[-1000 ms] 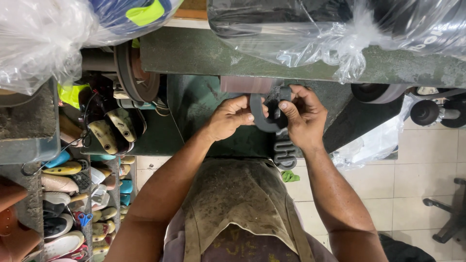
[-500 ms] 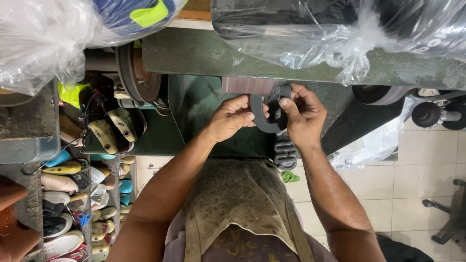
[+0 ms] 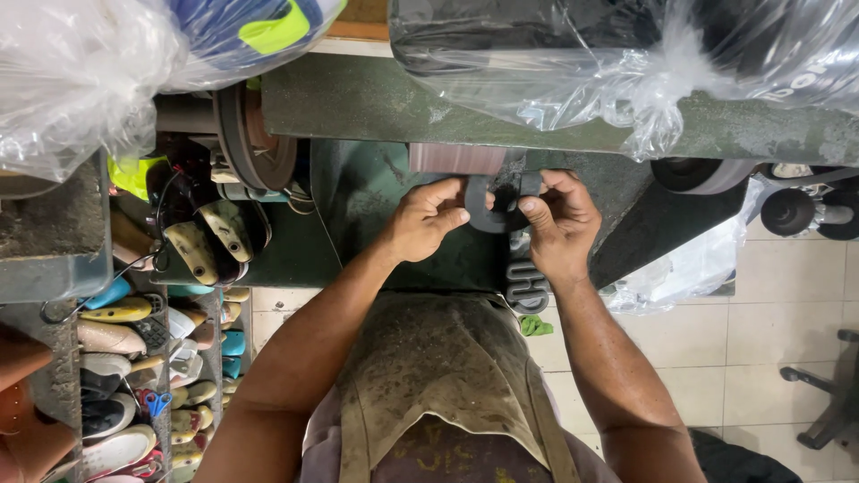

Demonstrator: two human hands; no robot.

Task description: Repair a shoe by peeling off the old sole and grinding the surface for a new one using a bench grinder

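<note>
Both grips — left hand, right hand — pinching a dark sole piece, fingers partly hiding it.

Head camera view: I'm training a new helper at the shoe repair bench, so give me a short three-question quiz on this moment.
1. True or false: both hands grip the dark curved rubber piece.
2. What does the piece sit just below? A) the sanding drum B) the blue scissors C) the office chair base
3. On which of the person's sides is the rack of shoes?

Key:
1. True: the left hand and the right hand each pinch one end.
2. A
3. The left side.
</note>
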